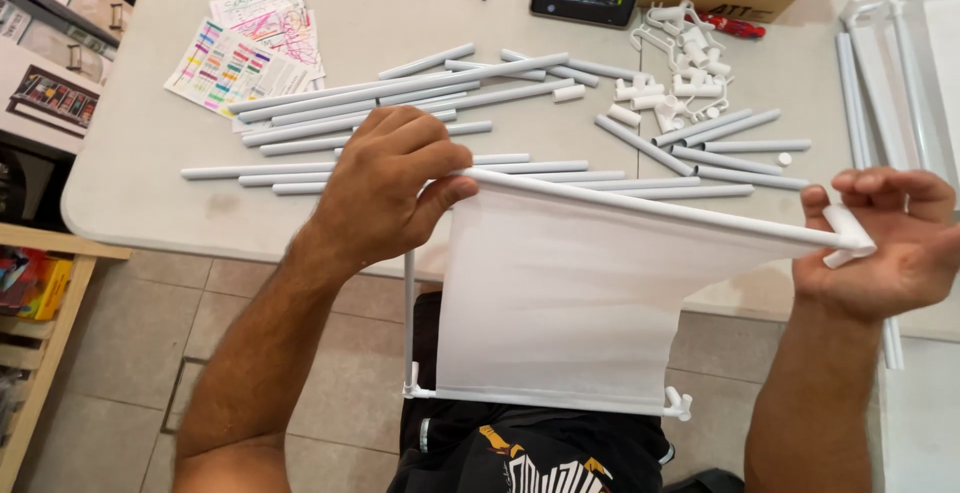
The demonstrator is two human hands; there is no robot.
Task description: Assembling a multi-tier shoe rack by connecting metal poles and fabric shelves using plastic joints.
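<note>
Two hands are holding a white rod with a cloth panel [560, 293]: left hand [385, 188] fingers are pinching the rod, right hand [890, 243] fingers are curling around its connector [850, 236]. Connector could be slipping off if pulled sideways.

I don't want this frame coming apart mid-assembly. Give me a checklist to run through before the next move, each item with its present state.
1. Left hand grips the top rod's left end: ok.
2. Right hand holds the white connector at the rod's right end: ok.
3. Connector fully seated on the rod: cannot tell.
4. White fabric panel hangs flat from the top rod: ok.
5. Bottom corner connectors present at both lower corners: ok.
6. Spare grey tubes and loose fittings lie on the table: ok.
</note>
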